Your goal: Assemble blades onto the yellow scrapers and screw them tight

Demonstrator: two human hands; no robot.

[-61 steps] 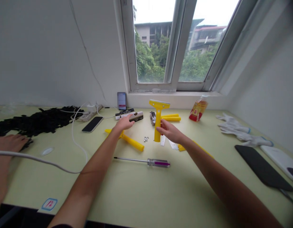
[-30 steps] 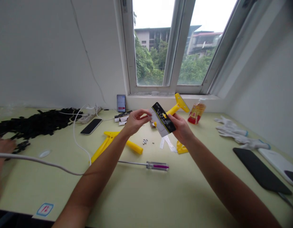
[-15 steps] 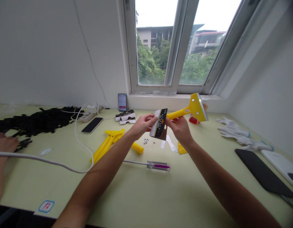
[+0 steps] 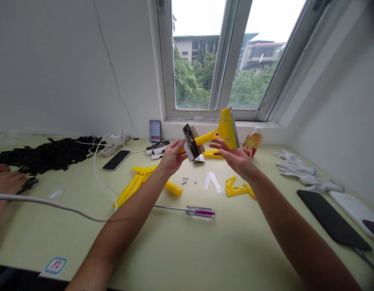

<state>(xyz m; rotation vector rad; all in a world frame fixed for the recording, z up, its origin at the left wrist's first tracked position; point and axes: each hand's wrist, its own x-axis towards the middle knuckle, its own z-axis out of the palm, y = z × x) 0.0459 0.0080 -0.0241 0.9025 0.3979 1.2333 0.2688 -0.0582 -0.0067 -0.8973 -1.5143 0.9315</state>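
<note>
We logged: worktop [image 4: 235,250], beneath raised yellow scraper [image 4: 227,128]; our right hand [image 4: 239,160], fingers spread, beside scraper's head; our left hand [image 4: 172,157], fingers gripping printed card [image 4: 189,141] at scraper's handle; metal pieces [image 4: 184,181], lower than scraper.

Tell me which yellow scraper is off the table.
The yellow scraper with the printed card on its handle, held by the left hand; the others lie on the table.

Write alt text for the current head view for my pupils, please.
Left hand holds a black-and-white card and yellow scraper together; the open right hand is near the scraper's head. A screwdriver lies on the table.
</note>
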